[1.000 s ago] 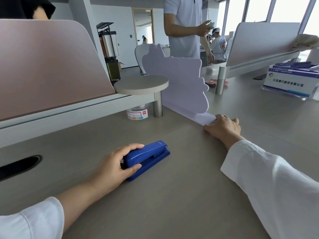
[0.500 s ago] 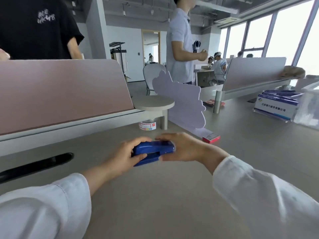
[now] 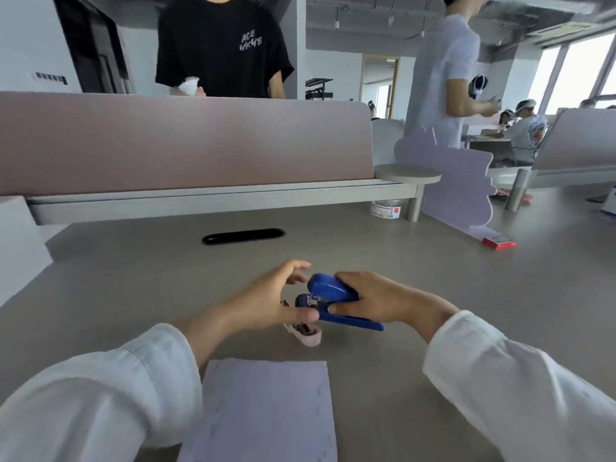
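The blue stapler (image 3: pixel 333 291) is at the middle of the counter (image 3: pixel 433 261), its top tilted up from the base. The right hand (image 3: pixel 383 301) curls its fingers round the body. The left hand (image 3: pixel 266 301) meets the front end, thumb apparently touching. Blur hides whether its fingers grip. A lilac sheet (image 3: pixel 266 411) lies nearer, between the sleeves.

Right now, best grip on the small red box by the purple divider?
The red box lies flat on the desk, long side toward you. Come from above, grip across its near and far long edges. The foot of the purple divider crowds its far-left end; near and right sides are free. The right hand is nearer but holds the blue stapler.
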The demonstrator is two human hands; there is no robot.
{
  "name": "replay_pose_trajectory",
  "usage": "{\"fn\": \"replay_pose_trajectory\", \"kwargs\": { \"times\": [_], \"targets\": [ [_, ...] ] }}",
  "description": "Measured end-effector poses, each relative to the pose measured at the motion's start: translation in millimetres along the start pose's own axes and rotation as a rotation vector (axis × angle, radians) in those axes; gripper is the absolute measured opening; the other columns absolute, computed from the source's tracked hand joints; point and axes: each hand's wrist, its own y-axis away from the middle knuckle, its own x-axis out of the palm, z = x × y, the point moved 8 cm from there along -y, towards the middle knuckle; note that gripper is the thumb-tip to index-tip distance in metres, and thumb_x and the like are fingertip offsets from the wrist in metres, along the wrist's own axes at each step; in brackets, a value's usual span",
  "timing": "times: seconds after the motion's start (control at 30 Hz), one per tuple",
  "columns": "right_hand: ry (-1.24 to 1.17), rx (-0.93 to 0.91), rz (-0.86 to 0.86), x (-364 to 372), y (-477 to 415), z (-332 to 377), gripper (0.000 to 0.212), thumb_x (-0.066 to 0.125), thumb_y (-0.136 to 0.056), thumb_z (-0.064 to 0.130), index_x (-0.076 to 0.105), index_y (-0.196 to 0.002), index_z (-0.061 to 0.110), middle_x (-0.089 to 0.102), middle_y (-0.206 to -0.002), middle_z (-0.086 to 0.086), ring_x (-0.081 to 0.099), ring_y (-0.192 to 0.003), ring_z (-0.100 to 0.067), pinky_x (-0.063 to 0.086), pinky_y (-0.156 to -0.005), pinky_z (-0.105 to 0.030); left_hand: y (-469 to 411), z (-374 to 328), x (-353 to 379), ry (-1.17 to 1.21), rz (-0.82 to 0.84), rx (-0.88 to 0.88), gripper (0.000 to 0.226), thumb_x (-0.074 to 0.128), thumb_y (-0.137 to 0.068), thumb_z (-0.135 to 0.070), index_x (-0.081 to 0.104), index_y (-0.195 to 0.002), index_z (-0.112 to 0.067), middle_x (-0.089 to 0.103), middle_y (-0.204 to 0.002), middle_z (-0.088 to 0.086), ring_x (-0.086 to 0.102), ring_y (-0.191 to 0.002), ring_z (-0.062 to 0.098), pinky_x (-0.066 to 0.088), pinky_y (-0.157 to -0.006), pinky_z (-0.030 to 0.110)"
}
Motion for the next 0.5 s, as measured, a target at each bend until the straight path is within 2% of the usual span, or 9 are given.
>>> {"fn": "replay_pose_trajectory", "kwargs": {
  "times": [0.07, 0.13, 0.2, 0.23, 0.33, 0.43, 0.5],
  "targets": [
    [-0.021, 0.058, -0.033, 7, 2, -3, 0.026, 0.058, -0.086, 0.035, 0.039, -0.070, 0.028, 0.046, -0.068, 0.008, 0.042, -0.060, -0.009, 0.033, -0.057, -0.023, 16, 13, 12, -0.064, 0.087, -0.033, 0.082, 0.073, -0.067, -0.047, 0.031, -0.135, -0.030, 0.044, -0.131, -0.013, 0.044, -0.121, 0.007, 0.035, -0.099, 0.027],
    [-0.050, 0.115, -0.092, 10, 5, -10, 0.025, 0.059, -0.085, 0.036, 0.041, -0.071, 0.027, 0.048, -0.069, 0.006, 0.043, -0.060, -0.011, 0.033, -0.057, -0.024, 24, 20, 26, -0.146, 0.155, -0.053, 0.085, 0.073, -0.069, -0.044, 0.027, -0.138, -0.027, 0.035, -0.142, -0.006, 0.035, -0.130, 0.014, 0.031, -0.104, 0.029],
    [-0.035, 0.157, -0.126, 9, 8, -16, 0.022, 0.059, -0.085, 0.037, 0.045, -0.076, 0.023, 0.049, -0.070, 0.005, 0.044, -0.061, -0.012, 0.034, -0.058, -0.025, 25, 29, 32, -0.189, 0.134, -0.104, 0.097, 0.072, -0.068, -0.049, 0.015, -0.144, -0.025, 0.014, -0.153, -0.003, 0.017, -0.141, 0.016, 0.021, -0.113, 0.032],
    [-0.011, 0.178, -0.128, 9, 9, -20, 0.022, 0.059, -0.085, 0.038, 0.045, -0.078, 0.021, 0.049, -0.070, 0.005, 0.044, -0.061, -0.013, 0.035, -0.059, -0.026, 24, 31, 31, -0.187, 0.093, -0.113, 0.101, 0.072, -0.067, -0.052, 0.013, -0.144, -0.025, 0.010, -0.154, -0.003, 0.016, -0.141, 0.016, 0.020, -0.114, 0.032],
    [0.097, 0.221, -0.110, 12, 9, -30, 0.025, 0.058, -0.084, 0.040, 0.042, -0.073, 0.023, 0.047, -0.071, 0.008, 0.046, -0.065, -0.014, 0.037, -0.062, -0.029, 20, 37, 26, -0.164, -0.020, -0.102, 0.099, 0.072, -0.065, -0.053, 0.018, -0.143, -0.023, 0.024, -0.149, -0.002, 0.029, -0.135, 0.014, 0.029, -0.109, 0.028],
    [0.155, 0.226, -0.091, 14, 6, -34, 0.031, 0.057, -0.085, 0.040, 0.035, -0.067, 0.029, 0.043, -0.073, 0.010, 0.043, -0.067, -0.012, 0.035, -0.063, -0.027, 19, 41, 18, -0.226, -0.086, -0.055, 0.070, 0.068, -0.074, -0.044, 0.040, -0.133, -0.020, 0.044, -0.134, -0.002, 0.043, -0.122, 0.012, 0.036, -0.100, 0.024],
    [0.168, 0.204, -0.113, 13, 6, -34, 0.024, 0.058, -0.084, 0.042, 0.042, -0.074, 0.026, 0.047, -0.080, 0.008, 0.045, -0.078, -0.015, 0.037, -0.069, -0.028, 19, 44, 9, -0.256, -0.122, -0.027, 0.047, 0.066, -0.078, -0.035, 0.054, -0.121, -0.019, 0.055, -0.120, -0.001, 0.052, -0.111, 0.013, 0.042, -0.093, 0.024]
  ]
}}
